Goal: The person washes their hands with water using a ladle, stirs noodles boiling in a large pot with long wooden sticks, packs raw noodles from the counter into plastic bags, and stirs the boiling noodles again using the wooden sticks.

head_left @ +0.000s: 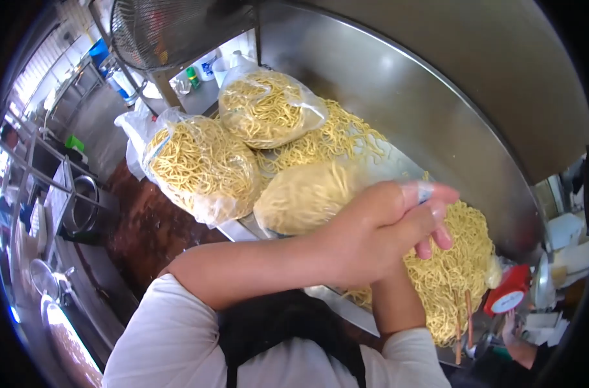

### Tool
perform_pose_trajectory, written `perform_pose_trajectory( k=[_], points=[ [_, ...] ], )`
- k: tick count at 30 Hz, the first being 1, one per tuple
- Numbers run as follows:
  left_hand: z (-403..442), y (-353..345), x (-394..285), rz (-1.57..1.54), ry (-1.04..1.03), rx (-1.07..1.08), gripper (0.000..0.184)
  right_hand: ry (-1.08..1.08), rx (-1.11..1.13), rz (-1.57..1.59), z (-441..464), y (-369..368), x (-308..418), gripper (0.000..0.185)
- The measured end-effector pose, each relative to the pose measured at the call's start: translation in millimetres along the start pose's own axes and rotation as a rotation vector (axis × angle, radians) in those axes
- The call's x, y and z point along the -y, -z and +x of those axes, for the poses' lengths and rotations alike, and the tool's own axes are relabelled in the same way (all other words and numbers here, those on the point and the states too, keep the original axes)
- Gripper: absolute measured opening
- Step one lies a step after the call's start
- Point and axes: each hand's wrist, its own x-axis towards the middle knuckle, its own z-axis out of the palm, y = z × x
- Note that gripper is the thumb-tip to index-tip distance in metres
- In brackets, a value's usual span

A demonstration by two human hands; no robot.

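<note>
My left arm reaches across to the right, and my left hand (382,226) is closed with clear, blue-marked plastic (424,191) at its fingers. A clear plastic bag of noodles (301,199), smeared by motion, hangs just left of this hand; the plastic looks like its gathered neck. My right forearm (396,304) rises below and behind the left hand, which hides most of my right hand. Two more filled bags, a left noodle bag (201,161) and a back noodle bag (262,110), sit nearby. Loose yellow noodles (453,271) lie heaped on the right.
The noodles lie in a metal tray (398,161) with a tall steel wall (398,77) behind. Wooden sticks (459,333) poke from the heap. At right are a red scale (508,291) and another person's hand (511,330). A fan (178,35) stands back left.
</note>
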Motion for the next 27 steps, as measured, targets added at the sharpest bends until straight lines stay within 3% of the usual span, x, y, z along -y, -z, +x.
perform_pose_trajectory(
  k=[3,5,7,8,9,10,13,15,18,21,23,24,25,27],
  points=[
    [-12.3,24.1,-19.5,0.192,-0.127,0.015,0.044,0.182,-0.005,-0.194,32.7,-59.6,31.2,0.038],
    [-29.1,68.1,-11.7,0.150,0.140,-0.094,0.047,0.272,-0.037,-0.512,30.4,-105.1,31.6,0.038],
    [-40.9,114.6,37.3,0.079,0.275,-0.264,0.058,0.277,-0.011,-0.512,17.8,-134.1,22.9,0.039],
    [-42.2,127.5,62.8,0.261,0.214,-0.226,0.063,0.153,0.051,0.018,9.3,-144.4,20.9,0.041],
    [-39.7,135.7,87.7,0.439,0.149,-0.189,0.068,0.100,0.086,0.151,3.5,-146.2,19.3,0.041],
    [-33.9,133.0,98.0,0.616,0.076,-0.154,0.073,0.083,0.123,0.149,-0.4,-144.7,19.3,0.041],
    [1.0,93.7,115.9,1.009,0.383,0.273,0.093,0.077,0.187,-0.039,-14.2,-138.2,15.2,0.041],
    [28.7,76.7,151.7,1.453,0.537,0.407,0.095,0.065,0.208,-0.108,-21.6,-126.7,12.6,0.042],
    [64.2,84.7,207.9,1.482,0.833,0.498,0.078,0.059,0.222,-0.308,-40.7,-95.9,9.9,0.044],
    [82.9,90.8,230.8,1.372,0.824,0.491,0.061,0.165,0.123,-0.620,-77.2,-52.0,-2.2,0.052],
    [73.3,92.6,244.6,1.241,0.596,0.208,0.050,0.080,0.159,-0.351,-96.4,-12.5,-10.9,0.055],
    [71.6,96.7,244.3,1.169,0.475,0.069,0.044,-0.252,0.120,0.049,-110.2,9.8,-6.6,0.061],
    [72.3,92.8,224.1,1.007,0.544,0.030,0.040,-0.571,0.075,0.458,-122.1,28.7,-2.8,0.066],
    [61.7,77.2,171.6,0.665,0.687,-0.056,0.033,-0.289,-0.297,0.028,-129.6,54.9,-9.6,0.069]
  ],
)
